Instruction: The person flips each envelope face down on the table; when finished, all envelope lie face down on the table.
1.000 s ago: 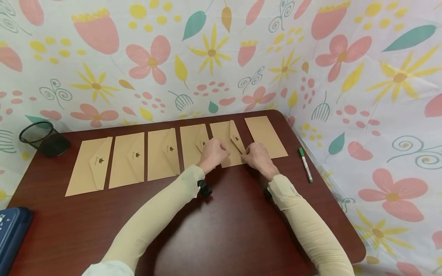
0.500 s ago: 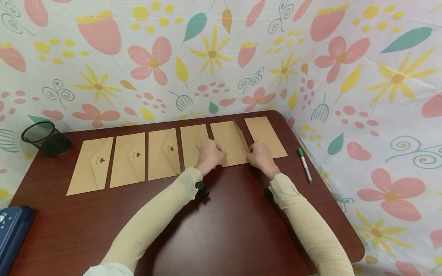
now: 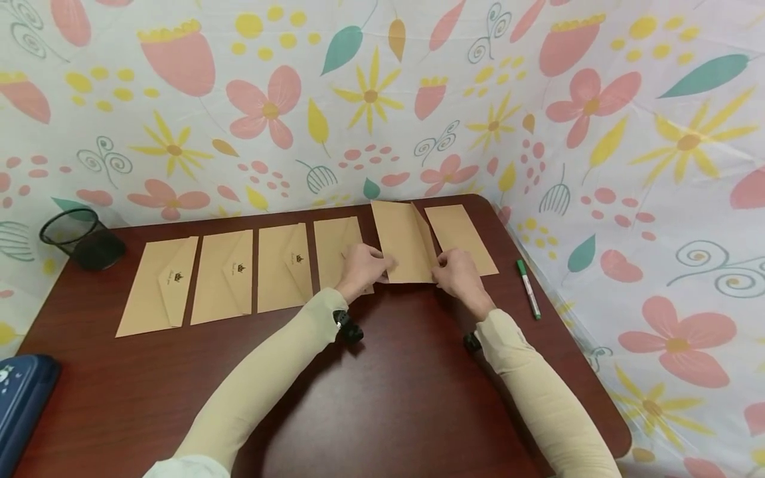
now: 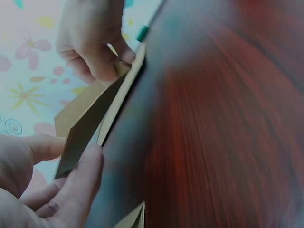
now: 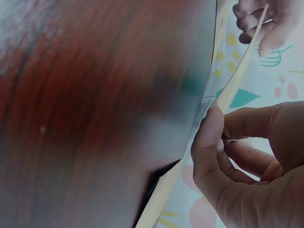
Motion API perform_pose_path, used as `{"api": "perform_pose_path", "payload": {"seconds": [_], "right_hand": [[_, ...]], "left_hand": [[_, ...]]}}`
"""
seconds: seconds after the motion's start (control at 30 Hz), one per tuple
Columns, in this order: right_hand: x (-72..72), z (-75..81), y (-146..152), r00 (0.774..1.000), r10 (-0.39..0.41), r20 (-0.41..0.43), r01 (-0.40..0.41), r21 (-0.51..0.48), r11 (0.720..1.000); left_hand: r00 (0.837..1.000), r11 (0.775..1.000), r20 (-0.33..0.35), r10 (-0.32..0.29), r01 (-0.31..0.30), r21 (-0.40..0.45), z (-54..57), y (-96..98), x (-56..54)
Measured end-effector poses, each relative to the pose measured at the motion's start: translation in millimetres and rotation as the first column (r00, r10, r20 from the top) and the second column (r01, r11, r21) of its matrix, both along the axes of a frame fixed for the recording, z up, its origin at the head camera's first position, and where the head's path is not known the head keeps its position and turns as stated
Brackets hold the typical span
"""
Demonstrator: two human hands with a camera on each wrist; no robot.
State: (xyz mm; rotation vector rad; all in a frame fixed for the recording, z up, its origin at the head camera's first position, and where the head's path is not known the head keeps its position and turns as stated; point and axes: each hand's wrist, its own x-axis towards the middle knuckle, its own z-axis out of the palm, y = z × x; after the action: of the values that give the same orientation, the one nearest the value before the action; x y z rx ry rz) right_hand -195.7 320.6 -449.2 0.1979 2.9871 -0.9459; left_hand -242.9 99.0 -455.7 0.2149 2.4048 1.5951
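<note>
A kraft-paper envelope (image 3: 399, 239) is held between both hands, tilted with its near edge toward me. Its flap stands partly raised along the right side. My left hand (image 3: 362, 269) pinches the lower left corner, thumb on top; the left wrist view shows the thumb and fingers on either side of the paper (image 4: 88, 121). With thumb and forefinger, my right hand (image 3: 461, 275) grips the lower right corner by the flap, as the right wrist view shows of that hand (image 5: 247, 156). Another envelope (image 3: 335, 245) lies partly hidden behind my left hand.
Leftward along the back, several envelopes with crown-printed flaps (image 3: 170, 289) lie in a row. A plain envelope (image 3: 463, 239) lies at the right, beside a green-capped marker (image 3: 528, 290). A black mesh cup (image 3: 95, 247) stands at back left; a dark blue case (image 3: 26, 398) sits front left.
The envelope's printed flap has swung from lying folded over to standing up at the right. Both hands have since raised and tilted the envelope and shifted it slightly right.
</note>
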Motion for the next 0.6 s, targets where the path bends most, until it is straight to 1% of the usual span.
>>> {"api": "perform_pose_path", "payload": {"seconds": [0.07,0.13,0.23,0.3,0.43,0.6], "right_hand": [[1.3,0.4,-0.6,1.000,0.005,-0.024,-0.005,-0.006,1.000],[2.6,0.9,-0.9,0.999,0.007,-0.051,-0.009,-0.023,1.000],[3.6,-0.1,0.3,0.996,0.003,-0.088,-0.007,-0.052,0.999],[4.3,-1.5,1.4,0.995,-0.011,-0.097,0.003,-0.081,0.997],[5.9,-3.6,3.7,0.994,-0.040,-0.105,0.026,-0.130,0.991],[4.9,-5.4,5.1,0.993,-0.064,-0.095,0.042,-0.223,0.974]], "left_hand": [[0.998,0.996,0.067,0.001,-0.007,0.090,-1.0,0.4,-0.3],[0.993,0.986,0.117,0.000,-0.019,0.163,-1.0,0.9,-0.5],[0.984,0.971,0.177,0.002,-0.044,0.234,-0.9,1.9,-1.1],[0.981,0.966,0.196,0.006,-0.057,0.252,-0.9,2.3,-1.5],[0.977,0.960,0.212,0.009,-0.068,0.273,-0.5,2.8,-1.6],[0.970,0.951,0.241,0.024,-0.097,0.294,1.4,2.4,-0.9]]}}
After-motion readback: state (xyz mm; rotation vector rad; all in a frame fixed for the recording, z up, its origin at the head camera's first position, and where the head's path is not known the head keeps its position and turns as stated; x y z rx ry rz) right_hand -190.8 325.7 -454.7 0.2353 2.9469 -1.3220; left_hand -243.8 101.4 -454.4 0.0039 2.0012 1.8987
